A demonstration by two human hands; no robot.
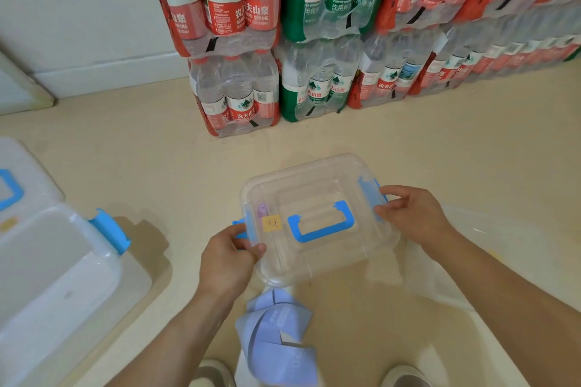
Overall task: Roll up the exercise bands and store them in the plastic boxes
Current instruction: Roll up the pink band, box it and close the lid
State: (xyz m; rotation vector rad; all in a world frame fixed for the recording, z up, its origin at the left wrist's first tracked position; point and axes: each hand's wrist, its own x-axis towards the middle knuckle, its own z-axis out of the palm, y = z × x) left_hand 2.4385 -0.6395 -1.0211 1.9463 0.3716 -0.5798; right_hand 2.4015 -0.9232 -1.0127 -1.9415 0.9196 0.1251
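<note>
I hold a small clear plastic box (317,248) with its lid on above the floor. The lid has a blue handle (320,225), blue side latches and a yellow sticker. My left hand (231,256) grips the box's left end at the latch, thumb on the lid. My right hand (412,218) pinches the blue latch on the right end. A loose lavender exercise band (276,336) lies crumpled on the floor just below the box, between my feet.
A larger clear box (53,264) with a blue latch stands at the left. Another clear tub (490,317) lies under my right forearm. Shrink-wrapped packs of water bottles (330,31) are stacked against the wall ahead. Beige floor lies between.
</note>
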